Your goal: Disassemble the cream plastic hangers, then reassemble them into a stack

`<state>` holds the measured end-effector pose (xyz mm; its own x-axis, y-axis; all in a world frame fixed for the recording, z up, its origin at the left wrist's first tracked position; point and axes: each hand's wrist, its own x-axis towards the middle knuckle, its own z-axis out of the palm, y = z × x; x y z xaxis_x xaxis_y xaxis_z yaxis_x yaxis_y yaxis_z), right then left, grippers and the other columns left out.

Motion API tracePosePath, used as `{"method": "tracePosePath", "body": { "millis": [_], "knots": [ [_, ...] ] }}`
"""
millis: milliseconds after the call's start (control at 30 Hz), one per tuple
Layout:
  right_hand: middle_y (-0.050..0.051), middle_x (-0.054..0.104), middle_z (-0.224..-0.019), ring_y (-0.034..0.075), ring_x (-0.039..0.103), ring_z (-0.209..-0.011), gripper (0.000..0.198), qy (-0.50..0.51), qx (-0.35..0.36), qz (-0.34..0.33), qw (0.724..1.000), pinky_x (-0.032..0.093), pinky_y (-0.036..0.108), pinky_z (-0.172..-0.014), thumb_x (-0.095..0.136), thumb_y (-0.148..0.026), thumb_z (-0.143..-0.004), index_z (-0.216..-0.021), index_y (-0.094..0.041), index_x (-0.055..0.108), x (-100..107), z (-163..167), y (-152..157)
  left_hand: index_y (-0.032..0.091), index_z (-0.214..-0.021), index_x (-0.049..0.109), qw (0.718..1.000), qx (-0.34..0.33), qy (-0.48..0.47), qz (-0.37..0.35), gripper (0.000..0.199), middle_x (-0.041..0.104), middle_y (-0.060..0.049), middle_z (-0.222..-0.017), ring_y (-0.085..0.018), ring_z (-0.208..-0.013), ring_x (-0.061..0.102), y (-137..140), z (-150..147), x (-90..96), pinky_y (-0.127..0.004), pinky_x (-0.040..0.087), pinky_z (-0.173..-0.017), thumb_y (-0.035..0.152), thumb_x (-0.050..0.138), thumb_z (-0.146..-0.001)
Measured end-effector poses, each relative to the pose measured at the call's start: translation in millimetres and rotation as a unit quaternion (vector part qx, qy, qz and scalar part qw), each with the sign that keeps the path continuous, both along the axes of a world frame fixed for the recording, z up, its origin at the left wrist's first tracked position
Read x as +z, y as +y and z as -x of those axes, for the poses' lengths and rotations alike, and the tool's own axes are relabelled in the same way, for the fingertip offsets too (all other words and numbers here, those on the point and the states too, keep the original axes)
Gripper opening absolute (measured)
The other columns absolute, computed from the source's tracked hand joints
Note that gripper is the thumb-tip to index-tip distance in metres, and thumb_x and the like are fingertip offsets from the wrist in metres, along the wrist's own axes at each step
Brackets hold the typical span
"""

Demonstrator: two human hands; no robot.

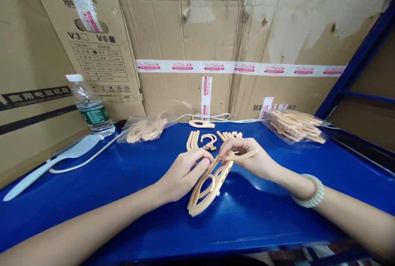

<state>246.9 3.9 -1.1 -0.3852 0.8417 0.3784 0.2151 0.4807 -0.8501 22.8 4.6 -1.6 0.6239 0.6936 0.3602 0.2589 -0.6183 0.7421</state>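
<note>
One curved, slotted beige frame point(211, 195)

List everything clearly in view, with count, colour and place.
Hanger: 1, beige, centre
Parts: several, beige, behind hanger
Bags: at least 2, clear, back left and right
Bottle: 1, clear, back left
Brush: 1, bluish, left
Cable: count unclear, white, back left
Slab: 1, black, right edge
Table: 1, blue, beneath
Cardboard: several, brown, behind
Tape: several, white, on cardboard
Post: 1, blue, right
Bracelet: 1, greenish, right wrist
Left grip: 1, bare, on hanger
Right grip: 1, bare, hanger's top
</note>
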Motion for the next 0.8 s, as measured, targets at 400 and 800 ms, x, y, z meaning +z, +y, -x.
{"method": "tracePosePath", "body": {
  "millis": [400, 800],
  "knots": [
    [0.005, 0.069, -0.088, 0.014, 0.067, -0.073, 0.011, 0.055, 0.058, -0.027, 0.996, 0.057, 0.025, -0.062, 0.069, -0.027, -0.085, -0.090, -0.018, 0.073, -0.4, 10.9, -9.6, 0.015, -0.097, 0.061, 0.994, -0.025, 0.062, 0.083, 0.031, 0.060, -0.002, -0.081, -0.015, -0.072, 0.056, -5.1, -2.0, -1.9, -0.025, 0.043, -0.064, 0.033, 0.038, -0.100],
    [0.008, 0.072, -0.094, 0.015, 0.068, -0.086, 0.021, -0.113, 0.029, -0.327, 0.938, 0.056, 0.028, -0.077, 0.049, -0.016, -0.097, -0.101, -0.017, 0.070, 3.5, 2.6, -14.2, 0.017, -0.087, 0.058, 0.964, -0.021, 0.149, -0.217, 0.030, 0.059, -0.004, -0.073, -0.016, -0.062, 0.054, 3.9, 5.9, -8.4, -0.027, 0.040, -0.059, 0.019, 0.030, -0.098]
  ]
}}
